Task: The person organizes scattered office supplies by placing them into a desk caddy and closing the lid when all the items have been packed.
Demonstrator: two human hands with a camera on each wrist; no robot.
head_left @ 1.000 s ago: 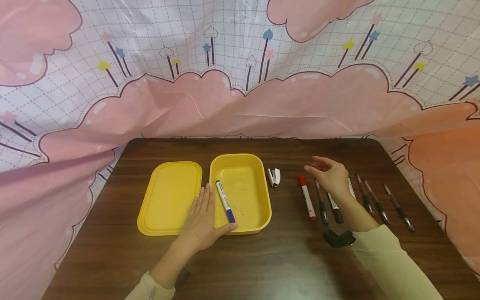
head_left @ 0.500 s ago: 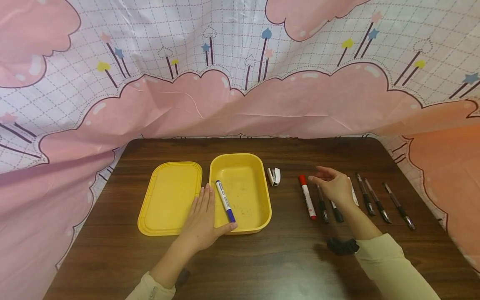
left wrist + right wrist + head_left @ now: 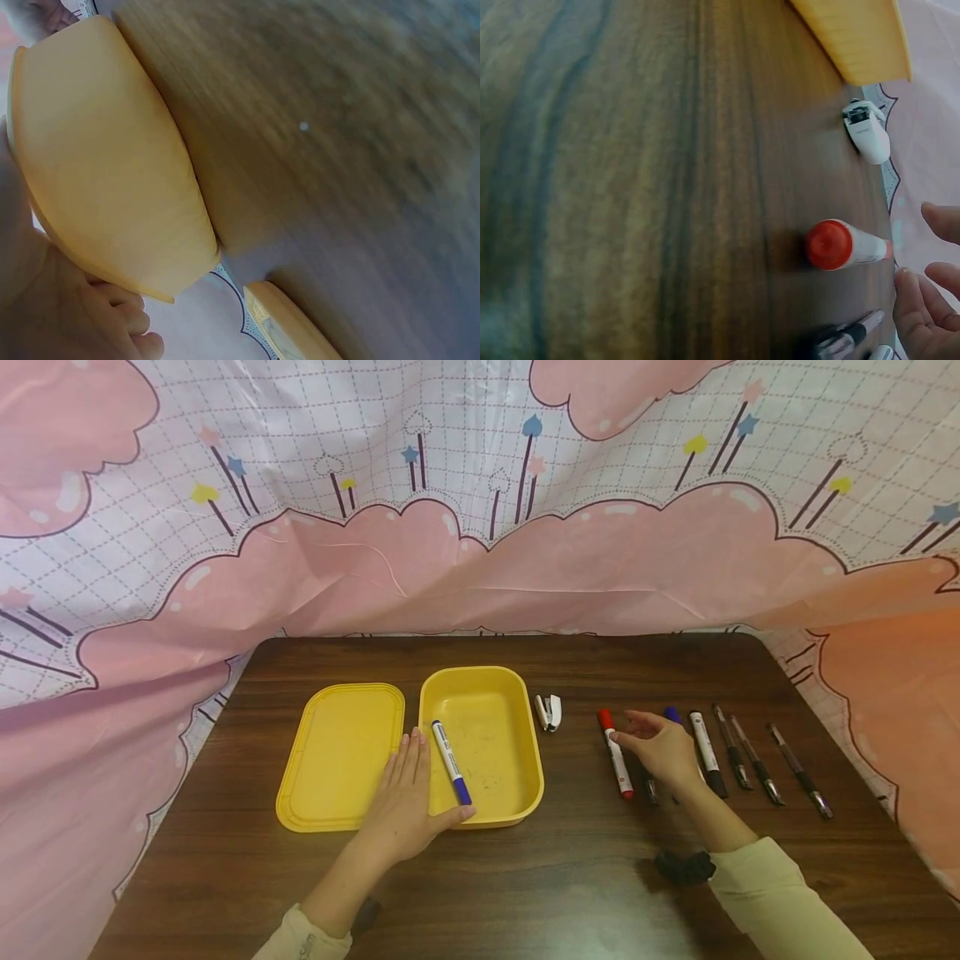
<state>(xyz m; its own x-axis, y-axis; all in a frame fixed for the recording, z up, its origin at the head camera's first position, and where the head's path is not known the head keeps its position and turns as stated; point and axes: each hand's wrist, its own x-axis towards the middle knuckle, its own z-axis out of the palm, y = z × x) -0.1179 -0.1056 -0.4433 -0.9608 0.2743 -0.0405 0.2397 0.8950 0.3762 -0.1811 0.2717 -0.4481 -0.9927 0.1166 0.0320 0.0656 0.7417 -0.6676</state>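
My left hand [image 3: 401, 797] rests on the near left rim of the yellow box [image 3: 535, 777], its fingers straight. Inside the box lies a white marker with a blue cap [image 3: 452, 764]. My right hand [image 3: 663, 750] hovers over the row of pens with loosely bent fingers and nothing between them. Its thumb is close to a red-capped white marker [image 3: 616, 756]; in the right wrist view a gap shows between the fingers and that marker [image 3: 859, 246]. Beneath the hand, a black gel pen [image 3: 651, 792] and a blue-ended marker [image 3: 672, 716] are partly hidden.
A flat yellow lid [image 3: 341, 760] lies left of the box. A white stapler [image 3: 550, 713] sits right of it. Further right lie a black-capped marker [image 3: 708, 752] and several gel pens [image 3: 801, 771]. A patterned curtain [image 3: 480, 568] hangs behind the table.
My right hand has come lower and nearer over the pens, then slightly left toward the red-capped marker. The blue-ended and black-capped markers show more. My left hand has stayed put.
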